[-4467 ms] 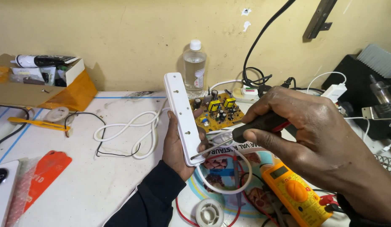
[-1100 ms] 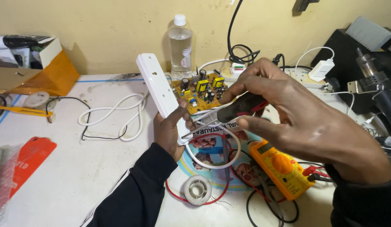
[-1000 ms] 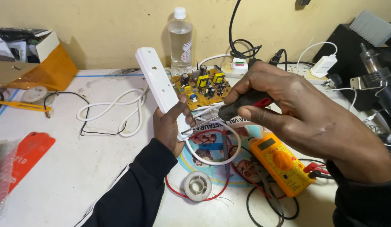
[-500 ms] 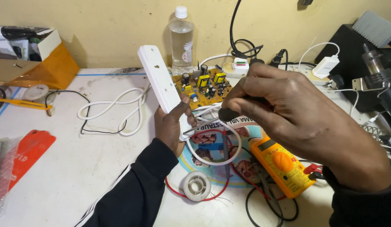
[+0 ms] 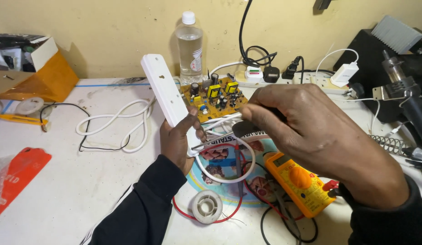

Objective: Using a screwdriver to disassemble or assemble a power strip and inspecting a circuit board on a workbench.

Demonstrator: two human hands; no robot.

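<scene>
Cluttering white workbench (image 5: 74,181): cables, bottle (image 5: 189,43), multimeter (image 5: 298,182).

White workbench (image 5: 74,190): coiled cable (image 5: 115,129), bottle (image 5: 189,43), multimeter (image 5: 299,181), solder spool (image 5: 207,206).

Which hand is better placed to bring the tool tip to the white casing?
Probably the right hand: it grips the dark-handled tool, tip beside the white casing. The left hand is busy holding that casing.

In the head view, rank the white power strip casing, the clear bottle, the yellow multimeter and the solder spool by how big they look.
1. white power strip casing, nearer the camera
2. yellow multimeter and clear bottle, too alike to rank
3. solder spool
</scene>
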